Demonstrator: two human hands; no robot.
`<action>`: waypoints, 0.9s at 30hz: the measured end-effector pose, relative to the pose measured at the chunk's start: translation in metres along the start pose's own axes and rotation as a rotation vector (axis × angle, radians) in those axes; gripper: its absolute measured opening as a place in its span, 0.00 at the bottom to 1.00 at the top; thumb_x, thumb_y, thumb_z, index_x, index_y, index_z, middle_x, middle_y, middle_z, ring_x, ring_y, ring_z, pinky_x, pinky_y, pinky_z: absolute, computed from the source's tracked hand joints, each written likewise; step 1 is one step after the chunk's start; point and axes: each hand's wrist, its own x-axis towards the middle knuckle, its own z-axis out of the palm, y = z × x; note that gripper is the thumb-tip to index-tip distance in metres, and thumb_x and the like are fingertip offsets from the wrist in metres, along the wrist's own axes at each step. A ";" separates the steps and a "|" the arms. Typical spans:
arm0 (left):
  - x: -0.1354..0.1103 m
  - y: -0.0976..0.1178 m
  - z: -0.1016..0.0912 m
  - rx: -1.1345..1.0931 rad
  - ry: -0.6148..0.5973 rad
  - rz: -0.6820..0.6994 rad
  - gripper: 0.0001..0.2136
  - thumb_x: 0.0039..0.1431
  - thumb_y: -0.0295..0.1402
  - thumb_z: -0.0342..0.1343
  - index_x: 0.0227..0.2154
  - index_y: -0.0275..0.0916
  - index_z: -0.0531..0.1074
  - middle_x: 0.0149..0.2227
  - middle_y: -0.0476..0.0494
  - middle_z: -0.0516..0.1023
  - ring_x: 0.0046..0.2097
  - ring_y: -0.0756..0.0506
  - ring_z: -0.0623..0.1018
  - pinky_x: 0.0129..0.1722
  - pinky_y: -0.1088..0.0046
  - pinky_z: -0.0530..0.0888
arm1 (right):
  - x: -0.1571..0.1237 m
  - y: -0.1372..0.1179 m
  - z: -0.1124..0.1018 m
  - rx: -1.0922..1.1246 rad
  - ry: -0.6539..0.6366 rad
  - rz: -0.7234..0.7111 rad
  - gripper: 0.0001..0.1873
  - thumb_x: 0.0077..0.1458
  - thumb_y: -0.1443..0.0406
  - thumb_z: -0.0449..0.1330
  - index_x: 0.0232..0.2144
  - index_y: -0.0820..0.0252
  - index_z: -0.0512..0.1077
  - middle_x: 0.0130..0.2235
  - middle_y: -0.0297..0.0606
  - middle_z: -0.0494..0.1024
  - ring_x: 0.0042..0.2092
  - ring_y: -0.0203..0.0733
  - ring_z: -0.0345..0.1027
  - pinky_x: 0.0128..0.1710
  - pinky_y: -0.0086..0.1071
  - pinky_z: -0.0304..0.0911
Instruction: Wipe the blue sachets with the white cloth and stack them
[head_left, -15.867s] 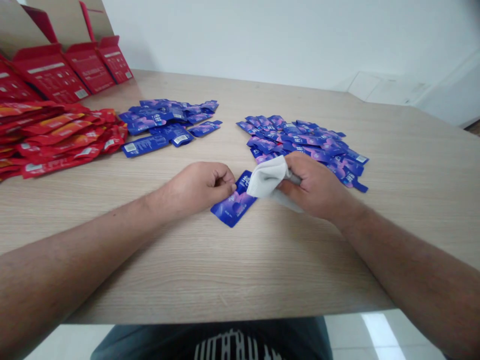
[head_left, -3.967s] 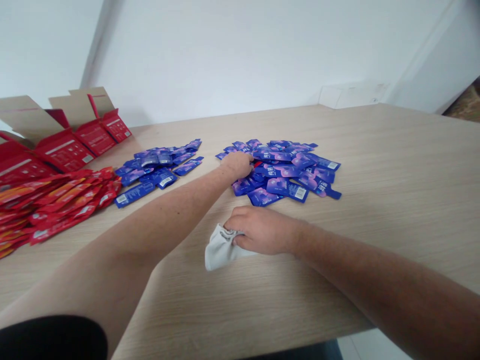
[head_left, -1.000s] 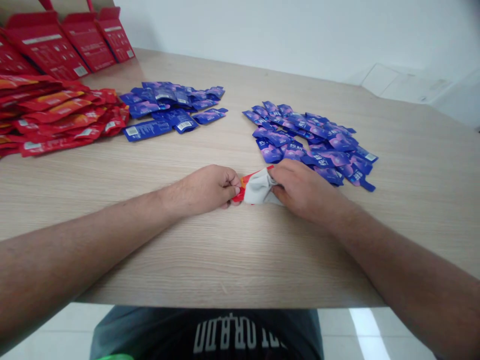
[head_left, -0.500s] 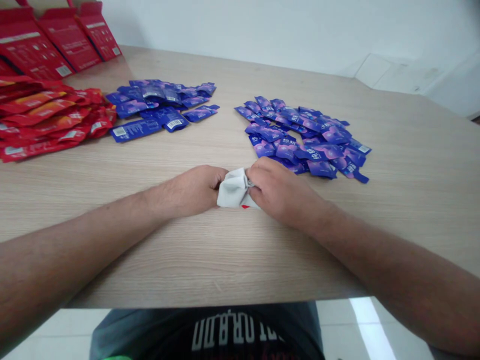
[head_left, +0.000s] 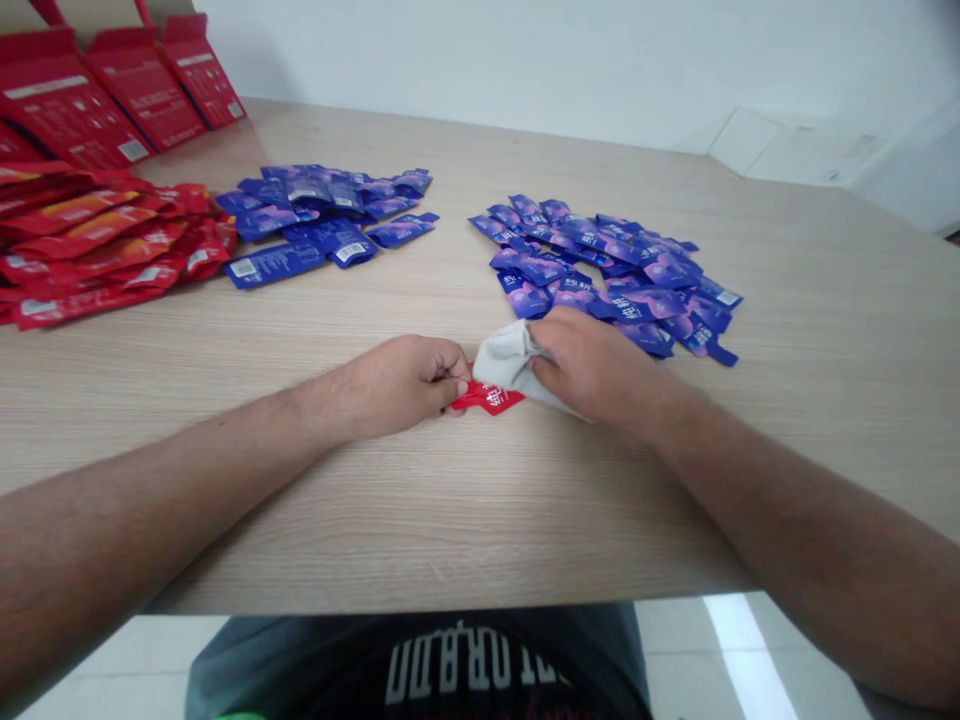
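Between my hands, low over the near middle of the table, lies a small red packet with white lettering. The thumb and fingers of my left hand pinch its left end. My right hand is closed on a crumpled light-grey cloth, which covers part of the packet's upper side. The cloth's lower edge trails below my right fingers. Just beyond my right hand spreads a pile of purple-blue packets, its nearest ones partly hidden by the hand.
A second group of purple-blue packets lies at the back left. Beside it is a stack of red packets. Upright red boxes stand behind that stack. The wooden table meets a white wall at the back.
The cloth and my right hand have shifted to the right, uncovering the red packet. My left hand now grips the packet's end instead of the cloth.
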 end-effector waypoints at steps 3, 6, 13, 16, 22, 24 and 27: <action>0.000 0.000 0.001 0.008 0.001 -0.028 0.08 0.57 0.35 0.51 0.32 0.42 0.75 0.26 0.54 0.77 0.27 0.50 0.73 0.27 0.77 0.63 | 0.000 0.003 -0.001 -0.056 0.038 0.035 0.03 0.60 0.68 0.55 0.35 0.62 0.69 0.38 0.45 0.71 0.43 0.47 0.64 0.45 0.37 0.60; 0.000 -0.001 0.000 0.013 -0.013 0.034 0.06 0.53 0.33 0.54 0.32 0.42 0.75 0.29 0.53 0.79 0.31 0.49 0.75 0.31 0.77 0.65 | 0.001 -0.006 0.001 0.030 0.058 -0.089 0.03 0.61 0.69 0.54 0.35 0.61 0.68 0.40 0.42 0.71 0.44 0.45 0.64 0.46 0.35 0.59; 0.000 -0.002 0.000 0.019 0.002 -0.001 0.08 0.57 0.34 0.50 0.32 0.41 0.74 0.27 0.54 0.78 0.28 0.51 0.73 0.28 0.77 0.64 | 0.000 0.003 -0.001 -0.068 0.038 0.048 0.03 0.60 0.69 0.55 0.35 0.62 0.69 0.38 0.45 0.72 0.43 0.47 0.64 0.44 0.37 0.60; 0.000 0.000 -0.001 0.042 0.000 0.026 0.07 0.55 0.35 0.52 0.31 0.41 0.74 0.28 0.54 0.78 0.31 0.50 0.74 0.30 0.77 0.64 | -0.001 -0.005 -0.001 0.035 0.034 -0.082 0.04 0.61 0.69 0.54 0.36 0.61 0.69 0.39 0.43 0.72 0.44 0.45 0.65 0.46 0.35 0.60; -0.001 0.000 0.000 0.030 0.019 -0.020 0.08 0.57 0.35 0.50 0.32 0.41 0.74 0.26 0.54 0.77 0.27 0.51 0.72 0.28 0.77 0.64 | -0.001 0.005 -0.001 -0.067 0.006 0.039 0.04 0.60 0.69 0.55 0.35 0.63 0.70 0.38 0.46 0.72 0.43 0.47 0.65 0.44 0.37 0.60; -0.001 0.001 0.000 0.039 0.013 -0.020 0.08 0.57 0.35 0.51 0.32 0.41 0.74 0.26 0.54 0.77 0.27 0.51 0.73 0.27 0.77 0.64 | -0.001 0.004 -0.001 -0.069 0.032 0.036 0.04 0.60 0.68 0.55 0.35 0.63 0.70 0.39 0.46 0.72 0.43 0.48 0.65 0.44 0.37 0.60; -0.001 0.001 -0.001 0.069 0.022 0.002 0.06 0.55 0.35 0.53 0.30 0.41 0.74 0.26 0.54 0.77 0.29 0.50 0.74 0.28 0.77 0.65 | -0.001 -0.006 0.000 0.024 0.025 -0.100 0.04 0.61 0.68 0.55 0.35 0.61 0.69 0.39 0.42 0.72 0.43 0.44 0.65 0.45 0.34 0.60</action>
